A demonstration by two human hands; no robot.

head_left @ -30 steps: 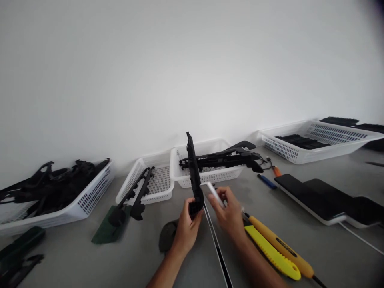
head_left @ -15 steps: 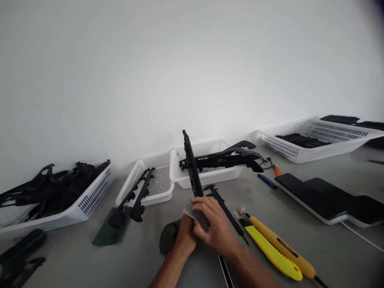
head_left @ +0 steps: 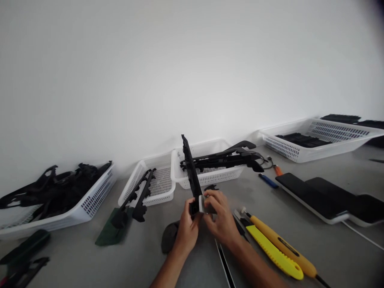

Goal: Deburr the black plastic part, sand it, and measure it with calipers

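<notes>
My left hand is closed round the lower end of a long black plastic strip, which stands nearly upright above the grey table. My right hand is closed too, pinching a small white piece against the strip's lower end. Just behind my right hand a second black strip lies on the table. A dark rounded pad sits under my left wrist.
White baskets line the wall: one with black parts at left, two in the middle, a large one at right. A yellow knife, an orange-handled tool, a blue lighter, a black-and-white slab and a green pad lie about.
My right hand brought the white piece from beside the strip onto its lower end, first covering my left hand, then drawing back a little. The upright strip has tilted slightly left.
</notes>
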